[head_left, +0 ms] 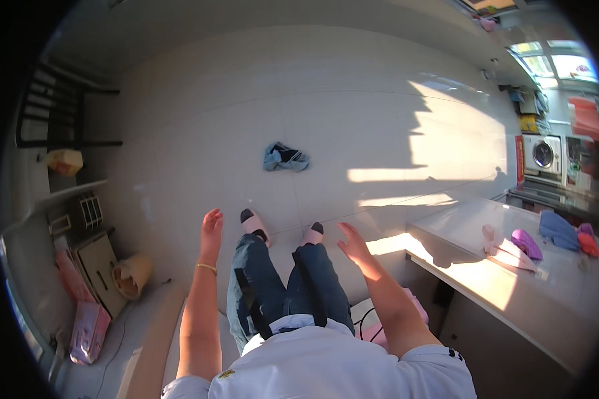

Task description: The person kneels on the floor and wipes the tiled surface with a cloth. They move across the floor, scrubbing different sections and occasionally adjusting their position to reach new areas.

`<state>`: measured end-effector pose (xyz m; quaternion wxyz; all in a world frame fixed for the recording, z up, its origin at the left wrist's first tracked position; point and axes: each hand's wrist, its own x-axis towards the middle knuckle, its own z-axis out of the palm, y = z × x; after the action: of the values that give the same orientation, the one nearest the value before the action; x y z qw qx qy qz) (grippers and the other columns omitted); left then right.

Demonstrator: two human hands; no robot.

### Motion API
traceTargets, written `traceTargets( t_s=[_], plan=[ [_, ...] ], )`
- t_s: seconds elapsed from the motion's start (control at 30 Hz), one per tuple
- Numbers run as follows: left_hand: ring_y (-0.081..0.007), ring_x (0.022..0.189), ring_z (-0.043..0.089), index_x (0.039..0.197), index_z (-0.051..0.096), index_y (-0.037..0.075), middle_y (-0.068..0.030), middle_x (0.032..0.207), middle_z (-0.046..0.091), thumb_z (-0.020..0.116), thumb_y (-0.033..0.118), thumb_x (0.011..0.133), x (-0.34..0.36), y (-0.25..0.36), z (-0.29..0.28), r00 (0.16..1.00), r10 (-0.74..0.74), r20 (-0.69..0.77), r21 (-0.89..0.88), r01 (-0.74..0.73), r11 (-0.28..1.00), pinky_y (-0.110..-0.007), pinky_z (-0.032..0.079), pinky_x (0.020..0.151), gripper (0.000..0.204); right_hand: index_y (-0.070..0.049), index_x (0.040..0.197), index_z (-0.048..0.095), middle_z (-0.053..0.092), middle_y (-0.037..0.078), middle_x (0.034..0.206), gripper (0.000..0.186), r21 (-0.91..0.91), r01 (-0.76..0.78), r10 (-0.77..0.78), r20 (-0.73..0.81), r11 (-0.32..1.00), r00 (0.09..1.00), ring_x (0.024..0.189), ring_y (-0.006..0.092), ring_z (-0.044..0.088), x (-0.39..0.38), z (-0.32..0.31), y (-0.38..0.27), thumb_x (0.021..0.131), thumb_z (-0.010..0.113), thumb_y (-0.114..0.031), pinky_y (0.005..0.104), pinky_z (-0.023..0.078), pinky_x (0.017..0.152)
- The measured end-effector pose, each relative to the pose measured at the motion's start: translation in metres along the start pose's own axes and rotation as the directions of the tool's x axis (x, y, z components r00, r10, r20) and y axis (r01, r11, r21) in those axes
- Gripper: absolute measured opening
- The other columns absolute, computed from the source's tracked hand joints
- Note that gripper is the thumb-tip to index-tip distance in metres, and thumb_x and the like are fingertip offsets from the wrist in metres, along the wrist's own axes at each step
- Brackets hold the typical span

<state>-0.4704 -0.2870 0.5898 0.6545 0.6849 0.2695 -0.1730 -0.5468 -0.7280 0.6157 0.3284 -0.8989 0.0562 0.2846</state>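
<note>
My left hand point(211, 234) is held out in the air beside my left knee, a yellow bracelet point(207, 268) on its wrist. Its fingers look loosely extended, with nothing in them. My right hand point(354, 245) hangs in front of my right knee, thumb apart from the fingers, also holding nothing. Ahead of my feet, a crumpled light-blue and black cloth bundle point(286, 157) lies on the pale tiled floor point(213, 120). Neither hand touches it. Pink slippers point(255, 226) with dark toes are on my feet.
To the right stands a low white table point(472, 229) bearing a purple cloth item point(526, 245) and a blue cloth point(559, 231). A black slatted chair point(53, 113), a beige bin point(132, 276) and a pink box point(90, 332) are at left. Far right is a washing machine point(543, 154).
</note>
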Motion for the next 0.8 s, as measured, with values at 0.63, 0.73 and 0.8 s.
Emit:
traceTargets(
  t_s=[0.63,0.73,0.8],
  plan=[
    [-0.0097,0.095,0.053,0.127,0.051,0.007,-0.0020,0.113,0.057,0.051,0.014,0.094,-0.119,0.093,0.272,0.927,0.006,0.376,0.242,-0.104,0.965,-0.025,0.043,0.082,0.033,-0.013,0.133,0.051,0.050,0.013,0.136,0.052,0.122,-0.249,0.275,-0.295,0.961,0.915,0.129,0.0281,0.044,-0.204,-0.109,0.223,0.083,0.064,-0.021,0.0363,0.039,0.106],
    [-0.0088,0.093,0.053,0.127,0.051,0.009,0.0002,0.112,0.058,0.052,0.014,0.094,-0.113,0.095,0.287,0.880,0.016,0.475,0.240,-0.147,0.960,-0.026,0.043,0.082,0.034,-0.011,0.129,0.055,0.052,0.015,0.133,0.051,0.200,-0.374,0.421,-0.315,0.906,0.851,0.127,0.0313,0.044,-0.250,-0.090,0.261,0.082,0.066,-0.026,0.0397,0.036,0.107],
    [-0.0086,0.093,0.053,0.127,0.051,0.010,0.0006,0.112,0.059,0.052,0.014,0.093,-0.116,0.106,0.292,0.864,0.009,0.503,0.276,-0.171,0.946,-0.025,0.043,0.081,0.034,-0.011,0.129,0.055,0.052,0.015,0.133,0.051,0.268,-0.429,0.499,-0.317,0.863,0.806,0.127,0.0313,0.045,-0.267,-0.077,0.258,0.082,0.066,-0.026,0.0395,0.036,0.108]
  ],
)
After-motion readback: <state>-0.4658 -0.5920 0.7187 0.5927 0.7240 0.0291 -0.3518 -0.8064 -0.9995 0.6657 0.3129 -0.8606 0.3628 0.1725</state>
